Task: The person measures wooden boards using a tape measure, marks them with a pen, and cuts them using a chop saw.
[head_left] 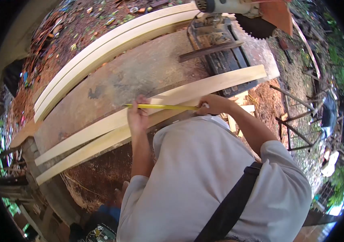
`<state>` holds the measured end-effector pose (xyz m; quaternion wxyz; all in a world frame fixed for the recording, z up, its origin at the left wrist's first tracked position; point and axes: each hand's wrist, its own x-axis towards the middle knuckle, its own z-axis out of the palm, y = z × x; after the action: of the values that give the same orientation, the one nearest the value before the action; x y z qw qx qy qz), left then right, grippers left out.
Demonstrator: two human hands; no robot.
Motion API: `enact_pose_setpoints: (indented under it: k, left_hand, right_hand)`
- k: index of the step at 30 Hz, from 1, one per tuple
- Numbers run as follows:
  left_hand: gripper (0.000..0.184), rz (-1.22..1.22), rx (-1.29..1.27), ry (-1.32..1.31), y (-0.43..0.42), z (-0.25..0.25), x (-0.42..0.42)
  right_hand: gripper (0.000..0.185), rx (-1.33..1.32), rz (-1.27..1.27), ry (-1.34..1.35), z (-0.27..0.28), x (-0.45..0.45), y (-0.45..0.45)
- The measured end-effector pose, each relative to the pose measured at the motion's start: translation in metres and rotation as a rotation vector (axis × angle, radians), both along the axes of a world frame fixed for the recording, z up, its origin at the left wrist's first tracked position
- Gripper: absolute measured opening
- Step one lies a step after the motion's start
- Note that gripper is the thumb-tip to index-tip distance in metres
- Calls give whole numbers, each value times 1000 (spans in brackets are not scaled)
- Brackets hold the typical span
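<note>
A yellow tape measure blade point(168, 107) is stretched between my two hands, above two pale wooden boards. My left hand point(138, 115) has its fingers closed round the blade near its left end. At the blade's right end my right hand point(212, 105) is closed on it, beside a small white thing too small to name. The longer board point(180, 92) runs from the lower left to the saw base at the right. Nearer my body lies the other board point(87, 151), partly hidden by my left arm.
A circular saw blade point(254, 27) with an orange guard stands at the top right over a black base point(230, 64). Long pale boards point(107, 44) lie along the table's far edge. A metal frame point(297, 117) stands at the right.
</note>
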<state>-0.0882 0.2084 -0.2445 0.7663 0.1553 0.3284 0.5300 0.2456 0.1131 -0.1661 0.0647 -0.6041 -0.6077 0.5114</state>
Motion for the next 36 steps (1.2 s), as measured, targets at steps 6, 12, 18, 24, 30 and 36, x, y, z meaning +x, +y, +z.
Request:
enact_pose_setpoints:
  k: [6, 12, 18, 24, 30, 36]
  left_hand:
    - [43, -378, -52, 289, -32, 44, 101]
    - [46, -590, -293, -93, -6, 21, 119]
    - [37, -477, 400, 1674, 139, 22, 110]
    - [49, -403, 903, 1853, 198, -37, 78]
    - [55, -1018, 381, 1784, 167, -1, 2]
    - [64, -1262, 194, 1924, 107, 15, -63]
  right_hand:
    - [61, 290, -135, 65, -12, -37, 27]
    - [50, 362, -646, 432, 9, -9, 27]
    - [31, 652, -1457, -147, -74, 174, -45]
    - [45, 153, -1890, -89, -130, 268, -83]
    - [23, -6, -1860, 255, -100, 248, -58]
    - [24, 49, -1780, 323, -118, 300, -38]
